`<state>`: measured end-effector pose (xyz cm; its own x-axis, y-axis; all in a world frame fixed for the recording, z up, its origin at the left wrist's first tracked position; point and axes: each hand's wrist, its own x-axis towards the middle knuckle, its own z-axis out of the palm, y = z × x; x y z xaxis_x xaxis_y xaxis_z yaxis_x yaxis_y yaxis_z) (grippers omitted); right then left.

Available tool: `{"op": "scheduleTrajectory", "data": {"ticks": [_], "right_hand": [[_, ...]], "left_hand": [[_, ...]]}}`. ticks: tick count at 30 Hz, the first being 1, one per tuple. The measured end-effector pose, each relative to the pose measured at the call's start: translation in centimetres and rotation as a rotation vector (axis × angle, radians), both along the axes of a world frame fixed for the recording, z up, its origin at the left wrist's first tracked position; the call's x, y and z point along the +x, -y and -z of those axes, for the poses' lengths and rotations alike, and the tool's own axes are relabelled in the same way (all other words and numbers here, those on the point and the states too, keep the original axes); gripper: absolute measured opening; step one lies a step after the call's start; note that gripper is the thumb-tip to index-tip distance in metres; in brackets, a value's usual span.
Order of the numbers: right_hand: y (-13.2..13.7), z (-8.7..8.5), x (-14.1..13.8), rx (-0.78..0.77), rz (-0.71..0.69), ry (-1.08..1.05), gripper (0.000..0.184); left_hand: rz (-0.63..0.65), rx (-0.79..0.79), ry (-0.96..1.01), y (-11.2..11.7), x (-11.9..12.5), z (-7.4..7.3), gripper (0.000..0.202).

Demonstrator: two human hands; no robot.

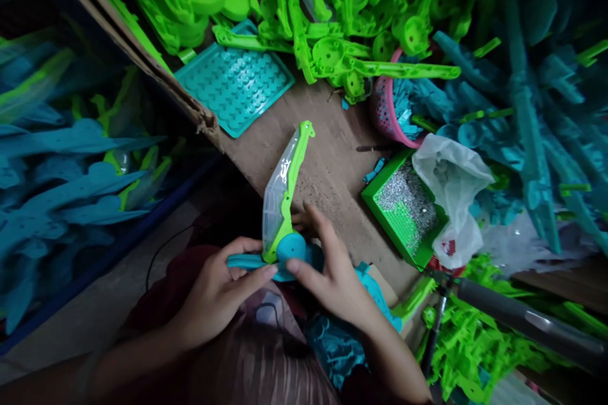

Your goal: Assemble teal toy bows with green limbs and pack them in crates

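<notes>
A plastic assembly is held low in the middle of the head view. It has a lime green arm (295, 168) with a clear curved blade-like piece (275, 202) standing up from a blue body with a round disc (291, 245). My left hand (221, 288) is closed on the blue part's left end, thumb along its near side. My right hand (332, 272) grips the disc end, its thumb pressed at the disc's lower edge. The index finger is raised behind, and the other right fingers are partly hidden.
Lime green parts (327, 50) lie heaped at the back, near a teal textured tray (237, 85). To the right are a pink basket (384, 111), a green box (387, 218) of small metal pieces and a clear plastic bag (451, 177). A dark power tool (517, 316) juts in at lower right.
</notes>
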<state>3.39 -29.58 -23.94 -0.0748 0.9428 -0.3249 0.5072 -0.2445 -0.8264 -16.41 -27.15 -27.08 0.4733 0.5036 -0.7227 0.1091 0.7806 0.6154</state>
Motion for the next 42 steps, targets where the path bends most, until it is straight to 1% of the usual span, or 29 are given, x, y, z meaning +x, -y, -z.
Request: {"op": "scheduleTrajectory", "data": {"ticks": [2, 4, 6, 8, 10, 12, 14, 16, 19, 21, 23, 25, 27, 29, 33, 35, 38, 40, 42], "right_hand": [[-1.9, 0.4, -0.6, -0.071, 0.156, -0.161, 0.074], [-3.6, 0.9, -1.1, -0.160, 0.295, -0.326, 0.059], [-4.7, 1.2, -1.3, -0.237, 0.458, -0.509, 0.042], [-5.1, 1.3, -1.2, -0.276, 0.597, -0.650, 0.036], [-5.1, 1.1, -0.8, -0.263, 0.703, -0.691, 0.034], [-5.0, 0.9, -0.1, -0.232, 0.807, -0.680, 0.026], [-4.9, 0.9, 0.7, -0.190, 0.914, -0.653, 0.020], [-5.0, 1.1, 1.5, -0.166, 0.971, -0.616, 0.019], [-4.9, 1.4, 2.2, -0.172, 0.943, -0.549, 0.020], [-4.8, 1.6, 2.4, -0.174, 0.872, -0.481, 0.019], [-4.7, 1.8, 2.6, -0.168, 0.786, -0.411, 0.017], [-4.7, 1.9, 2.7, -0.162, 0.726, -0.370, 0.014], [-4.7, 1.9, 2.8, -0.160, 0.707, -0.359, 0.013], [-4.8, 1.9, 2.9, -0.157, 0.721, -0.366, 0.013], [-5.0, 1.8, 2.7, -0.156, 0.799, -0.431, 0.018], [-5.0, 1.7, 2.6, -0.151, 0.829, -0.460, 0.021], [-5.1, 1.7, 2.5, -0.134, 0.840, -0.466, 0.023], [-5.1, 1.8, 2.5, -0.118, 0.828, -0.438, 0.023], [-5.1, 1.9, 2.5, -0.101, 0.804, -0.397, 0.022]], "left_hand": [[0.033, 0.053, 0.008, 0.2, 0.1, 0.2, 0.035], [0.041, 0.126, -0.004, 0.4, 0.2, 0.4, 0.032], [0.034, 0.198, -0.029, 0.5, 0.1, 0.5, 0.029], [0.017, 0.295, -0.048, 0.6, 0.0, 0.6, 0.022], [-0.004, 0.435, -0.046, 0.6, -0.1, 0.7, 0.016], [-0.003, 0.572, -0.016, 0.3, -0.1, 0.9, 0.013], [0.062, 0.667, 0.024, -0.2, -0.2, 1.0, 0.010], [0.163, 0.734, 0.060, -0.9, -0.3, 1.1, 0.009], [0.321, 0.808, 0.104, -2.1, -0.4, 1.2, 0.009], [0.416, 0.832, 0.129, -2.7, -0.6, 1.4, 0.009], [0.482, 0.848, 0.144, -3.0, -0.8, 1.6, 0.011], [0.490, 0.873, 0.148, -3.0, -1.0, 1.9, 0.014], [0.476, 0.883, 0.148, -2.8, -1.1, 2.1, 0.016], [0.476, 0.865, 0.145, -2.8, -1.2, 2.1, 0.017], [0.540, 0.794, 0.149, -3.3, -1.0, 1.9, 0.014], [0.538, 0.770, 0.138, -3.5, -0.7, 1.7, 0.011], [0.478, 0.698, 0.085, -3.1, -0.3, 1.7, 0.006], [0.392, 0.561, 0.034, -2.4, -0.1, 1.9, 0.010], [0.262, 0.335, -0.012, -1.5, 0.1, 2.1, 0.020]]}}
